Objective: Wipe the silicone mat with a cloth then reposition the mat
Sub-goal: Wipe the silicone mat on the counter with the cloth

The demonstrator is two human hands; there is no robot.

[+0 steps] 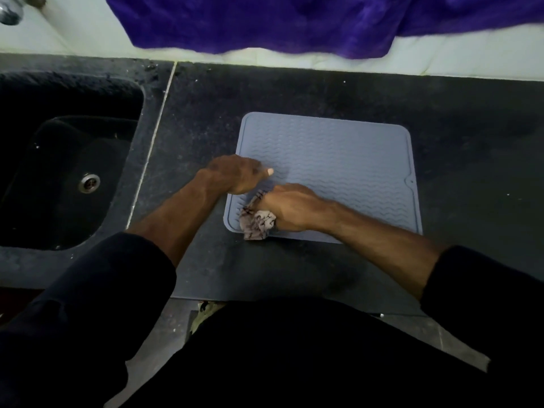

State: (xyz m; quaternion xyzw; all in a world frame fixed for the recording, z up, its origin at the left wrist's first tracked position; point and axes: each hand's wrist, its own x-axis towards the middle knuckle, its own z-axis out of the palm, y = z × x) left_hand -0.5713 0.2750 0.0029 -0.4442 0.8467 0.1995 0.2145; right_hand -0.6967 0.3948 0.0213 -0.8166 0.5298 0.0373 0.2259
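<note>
A grey-blue silicone mat [338, 160] with a wavy ribbed surface lies flat on the dark countertop [309, 86]. My right hand [290, 206] is closed around a crumpled, pale patterned cloth [257, 222] and presses it on the mat's near left corner. My left hand [238, 175] rests on the mat's left edge with its thumb stretched out over the ribs, holding the mat down. It holds nothing between its fingers.
A black sink [67, 160] with a metal drain [89, 182] is set into the counter at the left. A purple towel [279, 22] hangs over the white wall at the back. A tap [11, 11] shows at the top left corner.
</note>
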